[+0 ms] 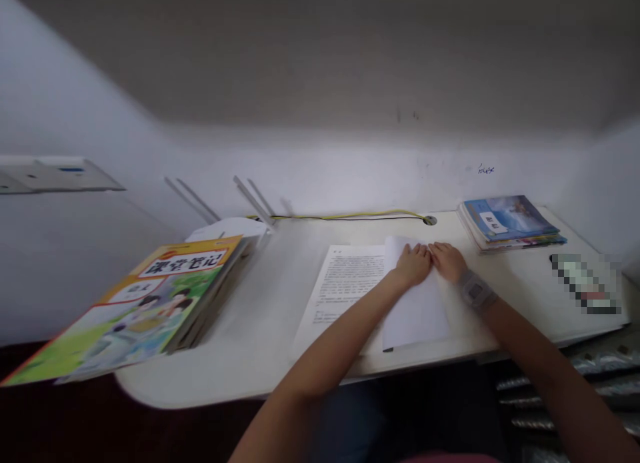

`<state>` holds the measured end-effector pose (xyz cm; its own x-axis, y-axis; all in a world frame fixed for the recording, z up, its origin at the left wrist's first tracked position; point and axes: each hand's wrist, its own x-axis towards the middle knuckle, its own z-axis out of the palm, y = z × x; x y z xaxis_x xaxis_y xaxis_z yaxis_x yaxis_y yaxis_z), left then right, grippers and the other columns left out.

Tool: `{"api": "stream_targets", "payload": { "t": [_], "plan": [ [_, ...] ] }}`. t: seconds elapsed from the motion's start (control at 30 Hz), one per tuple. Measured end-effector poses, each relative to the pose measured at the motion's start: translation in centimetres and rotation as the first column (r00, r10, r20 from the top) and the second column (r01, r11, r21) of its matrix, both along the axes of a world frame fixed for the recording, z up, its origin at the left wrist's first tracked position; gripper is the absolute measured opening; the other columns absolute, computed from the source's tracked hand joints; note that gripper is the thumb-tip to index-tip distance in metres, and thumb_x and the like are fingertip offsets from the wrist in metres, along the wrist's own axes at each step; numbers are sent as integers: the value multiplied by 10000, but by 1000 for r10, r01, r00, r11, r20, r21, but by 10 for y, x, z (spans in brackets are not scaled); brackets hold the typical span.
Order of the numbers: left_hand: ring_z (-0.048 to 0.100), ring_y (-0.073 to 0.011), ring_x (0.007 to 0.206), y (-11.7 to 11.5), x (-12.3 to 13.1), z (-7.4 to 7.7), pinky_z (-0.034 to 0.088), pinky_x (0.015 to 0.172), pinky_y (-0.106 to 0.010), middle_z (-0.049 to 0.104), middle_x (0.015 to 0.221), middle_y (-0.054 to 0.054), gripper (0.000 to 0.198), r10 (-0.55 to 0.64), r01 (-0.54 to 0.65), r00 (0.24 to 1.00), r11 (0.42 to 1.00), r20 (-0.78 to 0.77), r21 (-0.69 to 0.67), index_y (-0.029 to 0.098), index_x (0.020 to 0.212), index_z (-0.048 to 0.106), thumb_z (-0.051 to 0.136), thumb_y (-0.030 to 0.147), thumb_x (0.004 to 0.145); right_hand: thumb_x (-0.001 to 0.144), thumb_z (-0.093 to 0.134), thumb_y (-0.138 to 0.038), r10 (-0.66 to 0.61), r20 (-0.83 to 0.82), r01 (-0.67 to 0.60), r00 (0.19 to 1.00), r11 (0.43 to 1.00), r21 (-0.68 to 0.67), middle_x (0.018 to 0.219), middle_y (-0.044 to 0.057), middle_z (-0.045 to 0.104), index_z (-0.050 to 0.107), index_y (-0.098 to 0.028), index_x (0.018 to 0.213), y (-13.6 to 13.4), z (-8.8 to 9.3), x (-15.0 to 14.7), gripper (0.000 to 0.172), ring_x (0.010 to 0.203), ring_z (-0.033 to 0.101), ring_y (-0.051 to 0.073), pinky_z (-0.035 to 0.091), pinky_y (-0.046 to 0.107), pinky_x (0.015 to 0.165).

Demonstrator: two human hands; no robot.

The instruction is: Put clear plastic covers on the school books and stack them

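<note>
An open book shows a printed page [347,283] on its left. Beside that page lies a blank white sheet [417,319], covering the right part. My left hand [415,264] rests on the upper part of the white sheet, its fingers pointing away from me and its palm down. Close against it, my right hand [449,261] touches the sheet's upper right edge, with a grey watch on the wrist. The fingertips of both hands nearly meet. Whether the fingers of my right hand pinch the paper is too small to tell.
A stack of books with a colourful cover [145,309] overhangs the desk's left edge. Behind it stands a white router [227,228] with antennas. A blue-covered book stack [513,219] sits at the back right, near a cable hole [429,220]. A pixelated item [585,283] lies far right.
</note>
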<state>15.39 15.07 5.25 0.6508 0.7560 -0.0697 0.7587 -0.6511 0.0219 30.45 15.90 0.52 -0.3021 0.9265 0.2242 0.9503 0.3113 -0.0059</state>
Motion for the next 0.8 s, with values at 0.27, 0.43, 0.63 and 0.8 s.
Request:
{"api": "stream_targets", "payload": {
  "t": [0.27, 0.43, 0.63, 0.8],
  "plan": [
    [363, -289, 1304, 26, 12, -26, 293, 1034, -473, 363, 1416, -226, 495, 36, -31, 998, 996, 57, -83, 41, 1357, 330, 305, 242, 905, 869, 368, -158, -4, -192, 21, 981, 996, 86, 1212, 161, 589, 470, -82, 1286, 14, -25, 9, 435, 1129, 521, 231, 405, 386, 974],
    [347, -277, 1317, 29, 18, -34, 336, 1020, -383, 312, 1432, -259, 560, 34, -19, 993, 991, 117, -131, -30, 1395, 184, 287, 198, 893, 855, 344, -126, 19, -294, 14, 956, 994, 110, 1190, 156, 603, 491, -96, 1260, 18, -31, 11, 432, 1099, 547, 225, 415, 387, 970],
    [378, -246, 1302, 37, 18, -29, 363, 1001, -337, 276, 1442, -279, 670, 52, -28, 985, 989, 166, -142, -51, 1405, 99, 373, 196, 845, 823, 460, -189, 49, -357, -4, 933, 992, 125, 1193, 148, 601, 506, -101, 1238, 17, -29, 13, 427, 1103, 545, 230, 413, 369, 977],
    [361, -257, 1311, 15, 4, -11, 284, 1059, -370, 268, 1441, -290, 629, 47, -33, 986, 996, 162, -88, -62, 1384, 206, 399, 199, 844, 768, 568, -218, 68, -381, -22, 922, 992, 124, 1145, 145, 620, 542, -102, 1191, 17, -30, 13, 440, 1080, 552, 240, 422, 384, 965]
  ]
}}
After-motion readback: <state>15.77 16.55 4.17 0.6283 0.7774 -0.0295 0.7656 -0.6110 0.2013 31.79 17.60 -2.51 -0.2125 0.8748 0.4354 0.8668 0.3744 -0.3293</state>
